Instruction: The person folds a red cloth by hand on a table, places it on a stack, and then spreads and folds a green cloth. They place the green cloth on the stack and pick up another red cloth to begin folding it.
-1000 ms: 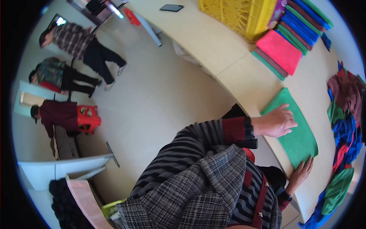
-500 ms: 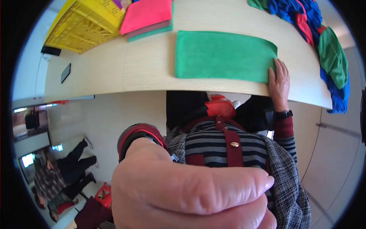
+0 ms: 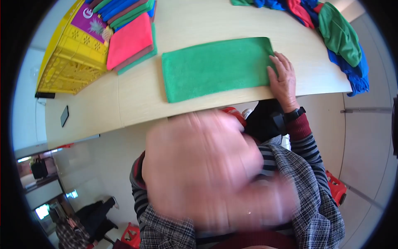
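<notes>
A green cloth, folded into a rectangle, lies flat along the near side of the table. My right hand rests at its right end, fingers outstretched and fingertips against the cloth's edge; nothing is gripped. Close to the camera, my left hand looms large above my lap, well apart from the cloth. Motion smears its fingers, so I cannot make out whether anything is in them. To the cloth's left sits a stack of folded cloths, pink on top with brown and green beneath.
At the far left stands a yellow plastic basket, with several folded cloths beside it. A phone lies near the table's left end. Loose blue, red and green cloths hang over the right edge. Another person appears at lower left.
The view has turned, so the table appears tilted. My left hand has moved up in the picture, toward the table edge, and is now blurred. My right hand stays at the green cloth's right end.
</notes>
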The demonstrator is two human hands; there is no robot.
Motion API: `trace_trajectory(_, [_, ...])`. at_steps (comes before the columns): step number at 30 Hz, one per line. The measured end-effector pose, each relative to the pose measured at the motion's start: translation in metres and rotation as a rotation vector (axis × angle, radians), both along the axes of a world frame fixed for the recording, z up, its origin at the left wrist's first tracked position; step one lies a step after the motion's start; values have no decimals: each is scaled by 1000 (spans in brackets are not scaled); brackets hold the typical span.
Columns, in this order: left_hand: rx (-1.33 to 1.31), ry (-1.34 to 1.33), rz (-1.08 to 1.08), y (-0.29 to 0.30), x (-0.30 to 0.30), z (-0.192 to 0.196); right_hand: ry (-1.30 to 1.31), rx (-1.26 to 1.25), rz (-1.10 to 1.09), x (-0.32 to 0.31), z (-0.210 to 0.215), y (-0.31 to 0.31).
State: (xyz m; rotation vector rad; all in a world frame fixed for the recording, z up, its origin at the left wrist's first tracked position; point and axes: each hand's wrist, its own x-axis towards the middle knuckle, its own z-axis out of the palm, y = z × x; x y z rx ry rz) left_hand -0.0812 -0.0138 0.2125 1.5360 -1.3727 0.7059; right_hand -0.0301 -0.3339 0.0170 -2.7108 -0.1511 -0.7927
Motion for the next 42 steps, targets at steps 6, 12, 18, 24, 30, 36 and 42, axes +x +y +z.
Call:
trace_trajectory(6, [540, 417, 635, 33, 85, -131, 9, -58, 162, 32, 33, 51])
trace_trajectory(12, [717, 165, 909, 44, 107, -197, 191, -209, 11, 57, 3, 51])
trace_trajectory(18, [503, 414, 1183, 59, 104, -187, 200, -203, 26, 67, -1, 45])
trace_trajectory(24, [517, 721, 1232, 73, 107, -182, 205, -212, 37, 55, 17, 77])
trace_trajectory(30, [358, 747, 1197, 55, 113, -186, 182, -161, 264, 25, 22, 121])
trace_trajectory(36, [-213, 1240, 615, 68, 116, -194, 225, -200, 326, 17, 12, 132])
trace_trajectory(42, [-517, 1401, 84, 86, 108, -172, 282, -210, 317, 7, 26, 141])
